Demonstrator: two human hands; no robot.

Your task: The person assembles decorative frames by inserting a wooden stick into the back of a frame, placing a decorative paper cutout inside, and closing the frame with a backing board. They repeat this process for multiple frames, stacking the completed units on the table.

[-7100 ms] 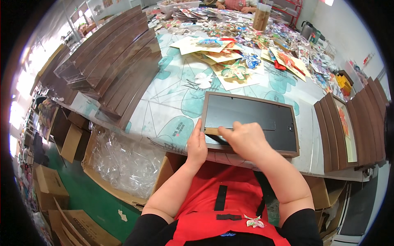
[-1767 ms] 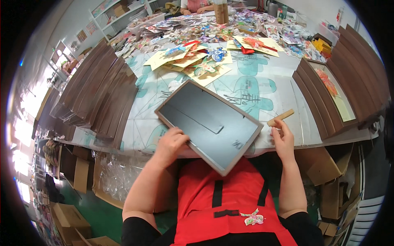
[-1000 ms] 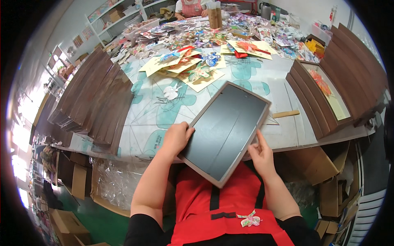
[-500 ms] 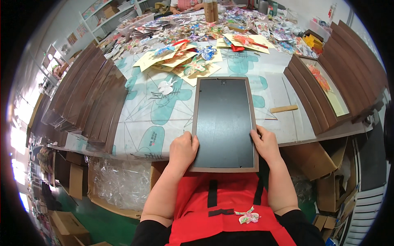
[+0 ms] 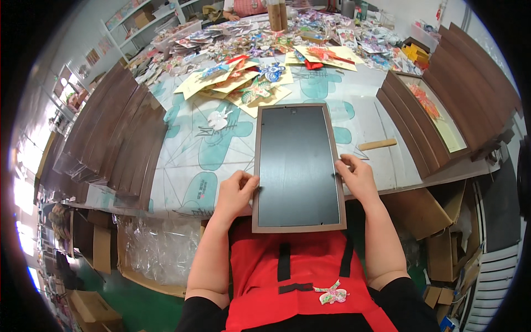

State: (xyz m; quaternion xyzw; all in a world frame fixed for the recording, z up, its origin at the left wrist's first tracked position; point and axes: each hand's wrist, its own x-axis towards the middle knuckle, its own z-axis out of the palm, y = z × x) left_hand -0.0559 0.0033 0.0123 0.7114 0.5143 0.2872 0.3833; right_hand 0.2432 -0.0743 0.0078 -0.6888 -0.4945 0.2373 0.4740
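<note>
A brown picture frame (image 5: 342, 213) lies back side up before me, its dark backing panel (image 5: 298, 166) facing me. Its near end juts past the table's front edge toward my red apron. My left hand (image 5: 237, 193) has its bent fingers and thumb closed at the frame's left side. At the right side, my right hand (image 5: 357, 176) pinches the edge with thumb and fingertips. Small dark tabs show along the backing's rim close to both hands. To the right of the frame lies a short wooden stick (image 5: 378, 145).
Brown frames stand stacked at left (image 5: 119, 133) and right; one right-hand frame holds an orange cutout (image 5: 425, 102). Cream cards (image 5: 221, 83) with colourful cutouts lie beyond. Paper pieces heap the far table, where another person (image 5: 246, 8) is. Cardboard boxes (image 5: 420, 213) sit below.
My thumbs have drawn back from the backing to the frame's sides, uncovering small dark tabs there. The whole view has shifted slightly, so the frame appears a little farther left.
</note>
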